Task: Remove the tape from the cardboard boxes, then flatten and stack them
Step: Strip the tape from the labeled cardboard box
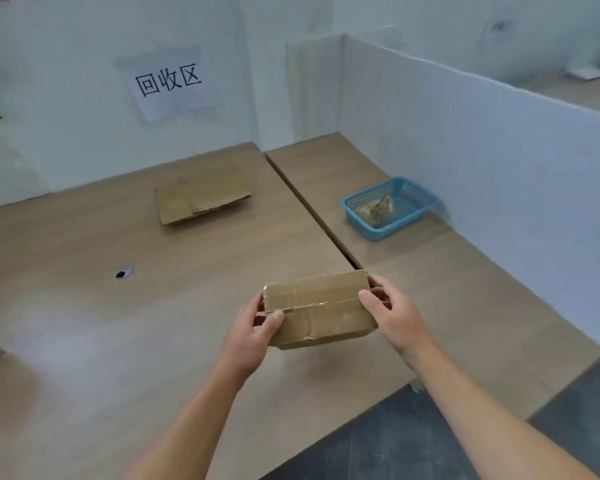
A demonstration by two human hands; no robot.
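Status: one sealed cardboard box (317, 308) in work, at 6 o'clock over the desk (83, 306), close to the near edge. Cannot tell whether its underside touches the desk.

Left grip (253, 327): grasping the box's left end, thumb on top at the seam, fingers wrapped round the end. Right grip (392, 317): grasping the right end the same way, thumb on top.

Tape (321, 301) is still on: a glossy strip runs along the centre seam, wrinkled, not peeled anywhere visible.

Done, by the look of it: one flattened cardboard piece (201, 199) lies at 11 o'clock, start of the stack. A crumpled wad (376, 207) sits in the blue basket (359, 221) at 2 o'clock, probably stripped tape; too small to confirm.

Left: peel this box's tape, flatten it, lay it on the flat piece. No other boxes in view.

Writing: wall sheet (168, 81) at 12 o'clock reads "回收区" (recycling area). No brand or label legible on the box.
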